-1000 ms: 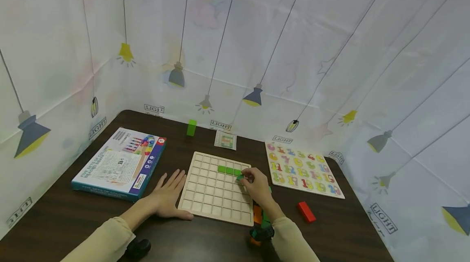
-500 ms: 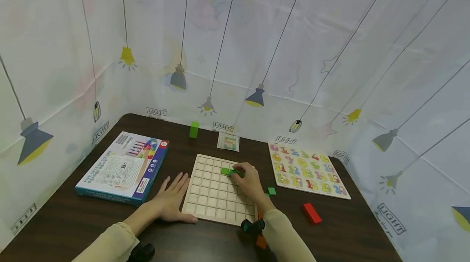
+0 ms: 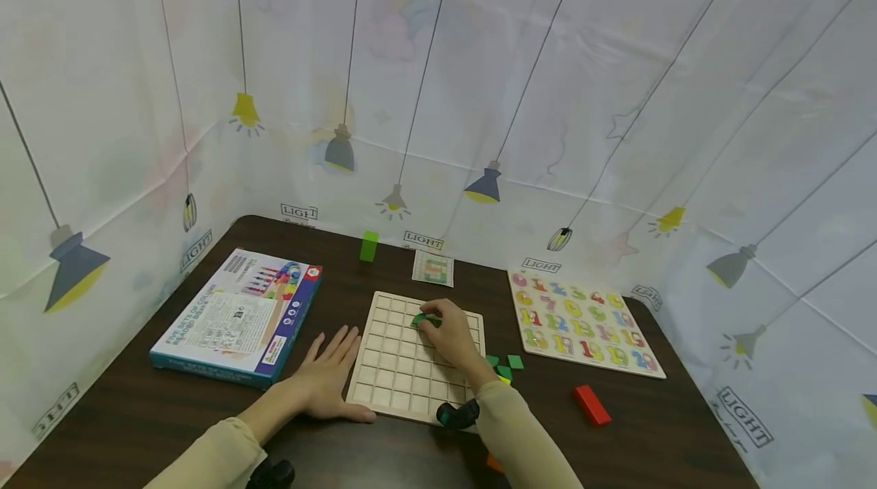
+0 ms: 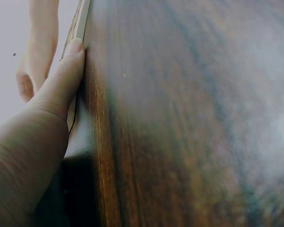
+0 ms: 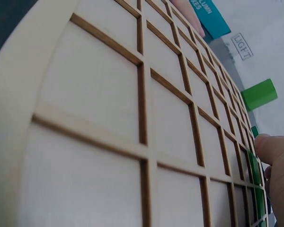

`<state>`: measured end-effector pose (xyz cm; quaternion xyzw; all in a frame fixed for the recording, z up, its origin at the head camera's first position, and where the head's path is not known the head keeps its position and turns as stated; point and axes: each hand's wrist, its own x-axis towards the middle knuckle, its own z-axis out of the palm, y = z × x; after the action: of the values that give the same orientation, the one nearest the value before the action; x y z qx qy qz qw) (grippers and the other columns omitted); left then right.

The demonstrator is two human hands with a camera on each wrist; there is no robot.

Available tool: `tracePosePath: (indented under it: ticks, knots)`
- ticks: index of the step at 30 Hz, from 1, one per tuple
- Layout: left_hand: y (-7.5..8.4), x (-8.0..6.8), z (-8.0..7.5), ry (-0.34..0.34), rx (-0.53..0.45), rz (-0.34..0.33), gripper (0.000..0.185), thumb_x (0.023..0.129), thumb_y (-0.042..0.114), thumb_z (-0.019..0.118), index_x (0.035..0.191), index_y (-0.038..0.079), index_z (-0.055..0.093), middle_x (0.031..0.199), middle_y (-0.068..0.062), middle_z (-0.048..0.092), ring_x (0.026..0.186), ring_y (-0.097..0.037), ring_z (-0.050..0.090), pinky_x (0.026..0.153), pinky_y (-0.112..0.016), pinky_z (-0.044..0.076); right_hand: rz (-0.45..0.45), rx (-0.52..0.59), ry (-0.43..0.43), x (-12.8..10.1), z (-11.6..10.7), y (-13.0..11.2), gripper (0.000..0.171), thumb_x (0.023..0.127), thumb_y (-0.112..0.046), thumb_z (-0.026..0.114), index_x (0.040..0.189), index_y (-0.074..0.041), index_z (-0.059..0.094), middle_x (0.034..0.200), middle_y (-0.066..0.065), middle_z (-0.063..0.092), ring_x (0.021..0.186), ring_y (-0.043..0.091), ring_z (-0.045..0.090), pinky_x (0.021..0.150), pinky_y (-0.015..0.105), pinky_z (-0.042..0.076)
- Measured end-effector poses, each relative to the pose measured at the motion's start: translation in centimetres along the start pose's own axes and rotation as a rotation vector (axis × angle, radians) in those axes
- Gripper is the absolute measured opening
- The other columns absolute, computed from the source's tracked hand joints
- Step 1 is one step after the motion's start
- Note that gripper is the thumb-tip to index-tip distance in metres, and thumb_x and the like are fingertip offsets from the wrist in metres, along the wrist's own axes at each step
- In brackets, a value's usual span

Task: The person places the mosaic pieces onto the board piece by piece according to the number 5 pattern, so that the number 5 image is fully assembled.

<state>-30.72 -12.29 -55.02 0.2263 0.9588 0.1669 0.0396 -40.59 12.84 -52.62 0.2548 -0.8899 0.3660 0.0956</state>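
Observation:
A pale wooden grid board point(image 3: 393, 375) lies mid-table in the head view. My left hand point(image 3: 320, 386) rests flat along its left side, fingers spread. In the left wrist view the thumb point(image 4: 68, 64) lies against the board's edge. Over the board's upper rows, my right hand point(image 3: 448, 333) pinches a small green square tile point(image 3: 417, 319) between thumb and fingertips. From the right wrist, that tile point(image 5: 254, 130) shows tilted at the thumb tip, above the grid. Green tiles point(image 5: 254, 168) sit in the cells beside it, partly hidden by the hand.
Loose green tiles point(image 3: 504, 372) lie right of the board, with a bit of yellow. Farther right are a red block point(image 3: 592, 405) and a number puzzle point(image 3: 582, 321). A flat box point(image 3: 226, 321) lies left; a green block point(image 3: 368, 246) and pattern card point(image 3: 433, 269) are behind.
My right hand has moved left along the row of green tiles, with a green tile at its fingertips. The left hand stays in place at the board's edge. The head view has shifted slightly.

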Motion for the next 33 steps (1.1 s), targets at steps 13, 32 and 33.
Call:
tracePosePath:
  ticks: [13, 32, 33]
  knots:
    - [0.8, 0.2, -0.2, -0.012, -0.001, 0.009, 0.132, 0.06, 0.094, 0.039, 0.151, 0.003, 0.011, 0.157, -0.012, 0.003, 0.143, -0.027, -0.004, 0.108, -0.056, -0.005, -0.021, -0.085, -0.021, 0.2, 0.7, -0.1, 0.022, 0.087, -0.01, 0.069, 0.108, -0.004, 0.066, 0.102, 0.005, 0.062, 0.093, 0.02, 0.055, 0.077, 0.036, 0.048]
    - [0.5, -0.2, -0.6, -0.033, -0.028, -0.02, 0.133, 0.059, 0.093, 0.042, 0.152, 0.004, 0.01, 0.157, -0.011, 0.001, 0.143, -0.026, -0.005, 0.109, -0.055, -0.006, 0.012, -0.097, -0.033, 0.2, 0.2, -0.7, 0.024, 0.088, -0.012, 0.067, 0.111, -0.003, 0.065, 0.105, 0.007, 0.061, 0.098, 0.023, 0.054, 0.083, 0.039, 0.047]
    - [0.4, -0.3, -0.8, -0.035, -0.038, -0.02, 0.132, 0.059, 0.092, 0.045, 0.151, 0.003, 0.011, 0.157, -0.012, 0.002, 0.143, -0.027, -0.005, 0.109, -0.056, -0.006, 0.015, -0.096, -0.032, 0.1, 0.1, -0.7, 0.024, 0.089, -0.011, 0.066, 0.111, -0.003, 0.064, 0.106, 0.007, 0.061, 0.1, 0.023, 0.054, 0.084, 0.039, 0.047]
